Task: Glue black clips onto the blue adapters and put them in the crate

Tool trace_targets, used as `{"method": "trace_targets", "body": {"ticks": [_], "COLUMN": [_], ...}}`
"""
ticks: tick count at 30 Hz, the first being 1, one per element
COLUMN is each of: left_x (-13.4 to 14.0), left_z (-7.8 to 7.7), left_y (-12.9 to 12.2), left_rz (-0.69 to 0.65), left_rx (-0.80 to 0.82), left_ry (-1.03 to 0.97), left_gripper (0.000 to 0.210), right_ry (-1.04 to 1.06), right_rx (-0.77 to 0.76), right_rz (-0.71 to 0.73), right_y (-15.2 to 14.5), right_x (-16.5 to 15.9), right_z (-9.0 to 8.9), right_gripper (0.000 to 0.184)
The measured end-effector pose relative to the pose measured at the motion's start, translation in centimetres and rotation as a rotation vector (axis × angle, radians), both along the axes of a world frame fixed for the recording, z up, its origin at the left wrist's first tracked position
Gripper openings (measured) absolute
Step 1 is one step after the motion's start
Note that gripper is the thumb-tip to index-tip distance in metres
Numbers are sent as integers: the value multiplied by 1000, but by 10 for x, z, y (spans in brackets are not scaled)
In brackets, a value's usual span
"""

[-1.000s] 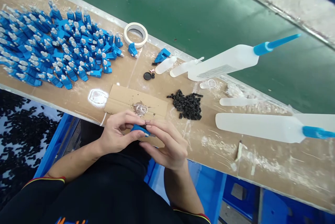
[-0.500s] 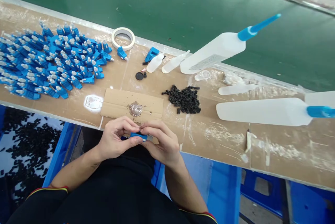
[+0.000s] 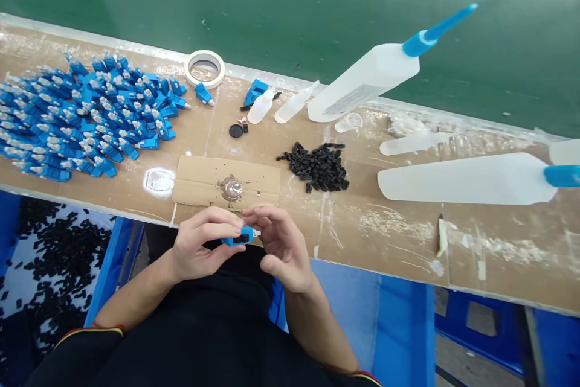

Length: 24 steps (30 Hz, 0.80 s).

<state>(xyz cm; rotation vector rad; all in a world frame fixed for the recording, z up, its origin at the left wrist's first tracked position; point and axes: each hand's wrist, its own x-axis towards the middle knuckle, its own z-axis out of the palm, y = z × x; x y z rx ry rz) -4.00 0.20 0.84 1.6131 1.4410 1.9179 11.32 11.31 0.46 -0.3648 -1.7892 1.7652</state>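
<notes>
Between the thumb and fingers of my left hand (image 3: 203, 242) is a small blue plastic part (image 3: 232, 240) with a black piece (image 3: 243, 238) set in it and a pale tip pointing right. My right hand (image 3: 285, 248) is beside that tip, its thumb spread away from the fingers and nothing in its grasp. Just beyond the hands, a cardboard strip (image 3: 194, 182) lies on the table with a shiny wet puddle (image 3: 232, 188) on it. To its right rests a pile of small black pieces (image 3: 319, 166).
Many blue parts with pale tips (image 3: 90, 115) cover the table's left. A tape roll (image 3: 204, 69), small squeeze bottles (image 3: 261, 107) and a large bottle (image 3: 362, 82) stand along the back; another large bottle (image 3: 462, 179) lies right. Below left, a blue bin (image 3: 106, 272) holds black pieces.
My right hand has let go of the blue part and opened, moving slightly right. The blue part has turned in my left hand, so its black piece and pale tip show.
</notes>
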Motion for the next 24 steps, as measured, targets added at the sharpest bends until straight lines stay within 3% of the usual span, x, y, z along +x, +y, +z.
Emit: {"method": "trace_targets", "body": {"ticks": [3, 7, 11, 14, 16, 20, 24], "left_x": [-2, -3, -4, -7, -8, -7, 10], "left_z": [-3, -11, -11, -7, -6, -12, -33], "left_y": [3, -1, -3, -2, -1, -3, 7], "left_rz": [8, -47, -133, -145, -136, -93, -223], "left_rx": [89, -54, -214, -196, -176, -114, -3], "left_ry": [165, 71, -2, 51, 131, 362, 522], "left_gripper": [58, 70, 49, 38, 38, 47, 49], "right_ry": [-65, -44, 41, 65, 70, 50, -19], "right_rx": [-158, -62, 173, 189, 41, -437, -778], "right_rz": [-6, -189, -236, -206, -188, -155, -130], "right_y": [-6, -13, -14, -13, -14, -23, -36], "right_x": [3, 3, 4, 4, 6, 15, 45], "right_z": [-3, -6, -2, 0, -2, -14, -33], "right_gripper": [30, 23, 17, 19, 23, 38, 40]}}
